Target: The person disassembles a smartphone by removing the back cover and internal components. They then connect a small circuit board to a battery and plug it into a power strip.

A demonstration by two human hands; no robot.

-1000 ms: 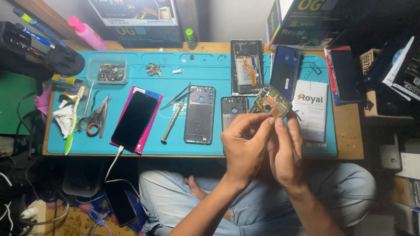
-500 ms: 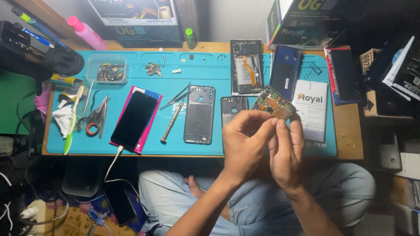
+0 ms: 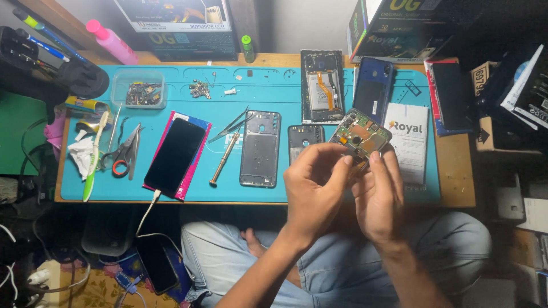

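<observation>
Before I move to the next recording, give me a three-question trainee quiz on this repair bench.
1. True or false: both the left hand and the right hand hold the circuit board up above the blue mat.
2. What lies right beside the tweezers on the mat? A) a screwdriver B) a hammer C) a soldering iron
3. Fill in: the dark phone in the pink-edged case has a white ____ plugged into its lower end.

Key: 1 true; 2 A, the screwdriver; 3 cable.
</observation>
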